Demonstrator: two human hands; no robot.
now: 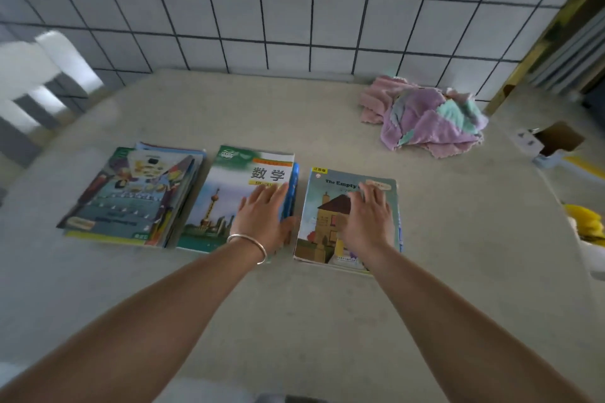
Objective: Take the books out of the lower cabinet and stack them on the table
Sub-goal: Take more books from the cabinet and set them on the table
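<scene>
Three piles of books lie side by side on the grey table (pixel 327 321). The left pile (pixel 131 199) has a teal illustrated cover on top and is fanned unevenly. The middle pile (pixel 222 193) is topped by a maths textbook with a city skyline. On the right lies the book "The Empty..." (pixel 324 229) with a house on its cover. My left hand (pixel 262 216), a silver bangle on its wrist, rests flat on the middle pile's right edge, thumb down its side. My right hand (pixel 370 216) lies flat, fingers spread, on the right book. The cabinet is out of view.
A heap of pink, purple and mint cloths (pixel 422 114) sits at the table's back right. A small open cardboard box (pixel 553 141) and something yellow (pixel 586 222) are at the right edge. A white chair (pixel 36 82) stands at the left, by the tiled wall (pixel 294 3).
</scene>
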